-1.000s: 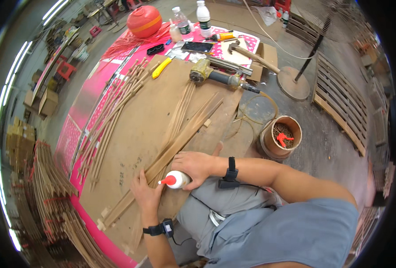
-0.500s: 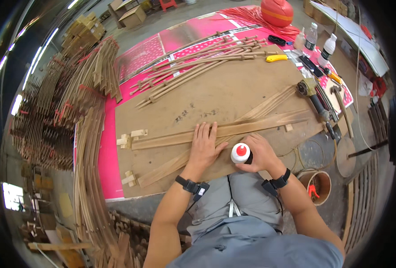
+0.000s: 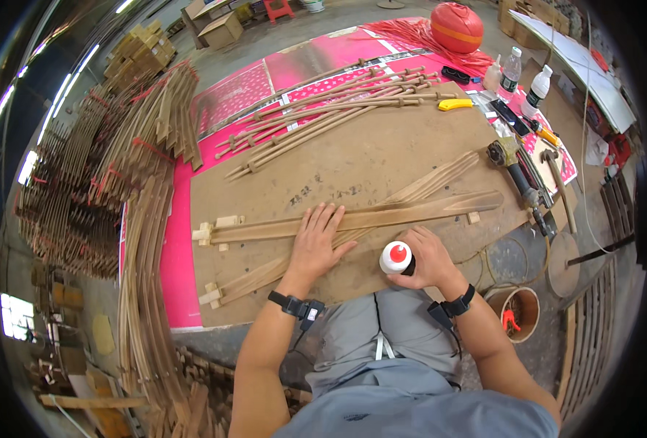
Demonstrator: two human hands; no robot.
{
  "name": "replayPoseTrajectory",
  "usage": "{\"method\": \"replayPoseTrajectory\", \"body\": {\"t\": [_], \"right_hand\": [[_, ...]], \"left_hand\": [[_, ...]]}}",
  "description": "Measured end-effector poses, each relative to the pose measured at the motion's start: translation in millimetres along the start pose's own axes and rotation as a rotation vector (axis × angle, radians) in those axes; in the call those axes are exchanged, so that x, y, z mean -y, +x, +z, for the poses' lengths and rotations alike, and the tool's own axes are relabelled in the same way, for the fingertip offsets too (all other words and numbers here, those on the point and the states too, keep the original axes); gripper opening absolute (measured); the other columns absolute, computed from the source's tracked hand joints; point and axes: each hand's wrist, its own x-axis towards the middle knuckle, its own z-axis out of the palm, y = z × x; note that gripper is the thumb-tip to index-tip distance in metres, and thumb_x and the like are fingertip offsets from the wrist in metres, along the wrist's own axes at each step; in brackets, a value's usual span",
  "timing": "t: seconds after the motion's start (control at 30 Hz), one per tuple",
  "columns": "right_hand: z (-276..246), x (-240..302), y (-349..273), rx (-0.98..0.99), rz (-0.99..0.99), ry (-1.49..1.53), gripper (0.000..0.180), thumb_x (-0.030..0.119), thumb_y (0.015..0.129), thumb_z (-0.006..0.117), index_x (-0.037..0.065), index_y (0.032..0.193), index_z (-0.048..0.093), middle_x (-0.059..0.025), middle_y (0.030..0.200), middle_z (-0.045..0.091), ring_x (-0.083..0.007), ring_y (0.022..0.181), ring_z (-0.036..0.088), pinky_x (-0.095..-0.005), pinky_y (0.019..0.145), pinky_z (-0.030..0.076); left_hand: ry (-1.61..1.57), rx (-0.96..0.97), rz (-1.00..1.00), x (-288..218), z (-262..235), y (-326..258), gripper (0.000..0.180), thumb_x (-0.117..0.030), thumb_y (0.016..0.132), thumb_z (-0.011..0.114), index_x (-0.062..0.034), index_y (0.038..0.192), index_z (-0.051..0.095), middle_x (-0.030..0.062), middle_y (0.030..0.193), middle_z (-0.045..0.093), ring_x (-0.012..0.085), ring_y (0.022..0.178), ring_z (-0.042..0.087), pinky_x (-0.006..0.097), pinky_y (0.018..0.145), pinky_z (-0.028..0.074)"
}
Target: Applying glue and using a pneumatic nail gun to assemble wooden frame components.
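My left hand (image 3: 317, 237) lies with fingers outstretched across a long brown wooden slat (image 3: 418, 212). Beneath this slat a second wooden slat (image 3: 254, 279) crosses at a slant. My right hand (image 3: 427, 257) is wrapped round a white squeeze bottle with a red cap (image 3: 396, 257). The bottle is held near the table's front edge, its cap toward me; its lower part is hidden by the hand. Small pale wood blocks (image 3: 205, 233) sit by the upper slat's left end, and another block group (image 3: 210, 294) by the lower one's.
Thin wooden rods (image 3: 323, 117) lie across the table's far side. At the right are a yellow cutter (image 3: 455, 104), water bottles (image 3: 536, 91), a power tool (image 3: 517, 175) and a hammer (image 3: 557, 179). Slats are stacked at the left (image 3: 144, 270); a bucket (image 3: 524, 303) stands front right.
My left hand has slid a little to the left along the upper slat. My right hand keeps hold of the bottle in nearly the same place. The view has shifted slightly.
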Motion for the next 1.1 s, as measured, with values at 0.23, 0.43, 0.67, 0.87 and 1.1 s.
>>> {"method": "replayPoseTrajectory", "body": {"t": [0.23, 0.43, 0.67, 0.87, 1.1], "right_hand": [[-2.5, -1.7, -0.1, 0.015, 0.011, 0.029, 0.049, 0.038, 0.068, 0.085, 0.006, 0.1, 0.066, -0.0124, 0.093, 0.065, -0.0347, 0.089, 0.062, -0.0427, 0.081, 0.051], [-6.9, -2.0, 0.1, 0.029, -0.009, 0.05, 0.047, 0.037, 0.072, 0.084, 0.007, 0.102, 0.064, -0.0124, 0.093, 0.064, -0.033, 0.088, 0.062, -0.0418, 0.08, 0.05], [-9.4, -1.7, 2.2, 0.074, 0.026, 0.055, 0.049, 0.039, 0.071, 0.084, 0.007, 0.102, 0.062, -0.0116, 0.093, 0.062, -0.0318, 0.088, 0.061, -0.0408, 0.079, 0.05], [-7.4, -5.1, 8.7, 0.1, 0.021, 0.08, 0.057, 0.041, 0.068, 0.089, 0.009, 0.106, 0.063, -0.0101, 0.098, 0.065, -0.0305, 0.088, 0.062, -0.0403, 0.076, 0.049], [-9.7, -6.4, 10.7, 0.096, 0.052, 0.118, 0.058, 0.04, 0.068, 0.089, 0.008, 0.109, 0.064, -0.01, 0.099, 0.067, -0.0306, 0.09, 0.064, -0.0397, 0.077, 0.05]], "left_hand": [[-0.019, 0.078, 0.048, 8.7, -6.5, -1.6, 0.076, -0.043, 0.094, 0.073, -0.0084, 0.155, 0.046, 0.0177, 0.154, 0.051, 0.0387, 0.147, 0.042, 0.052, 0.124, 0.029], [-0.308, 0.123, -0.162, 7.0, -51.3, 35.6, 0.053, -0.037, 0.097, 0.071, -0.0049, 0.138, 0.063, 0.021, 0.141, 0.062, 0.0392, 0.14, 0.051, 0.049, 0.118, 0.039], [-0.117, 0.164, -0.145, 63.9, -54.9, 145.6, 0.043, -0.031, 0.097, 0.07, -0.0046, 0.131, 0.066, 0.0199, 0.127, 0.069, 0.0373, 0.125, 0.062, 0.045, 0.107, 0.048], [0.08, -0.002, -0.054, 132.9, 9.5, 233.5, 0.038, -0.016, 0.094, 0.067, -0.0039, 0.13, 0.064, 0.0203, 0.126, 0.066, 0.0391, 0.122, 0.06, 0.051, 0.102, 0.049], [0.181, -0.008, -0.074, 165.7, 54.6, 276.4, 0.038, -0.01, 0.092, 0.065, -0.003, 0.129, 0.065, 0.0192, 0.124, 0.066, 0.0399, 0.118, 0.06, 0.052, 0.1, 0.05]]}}
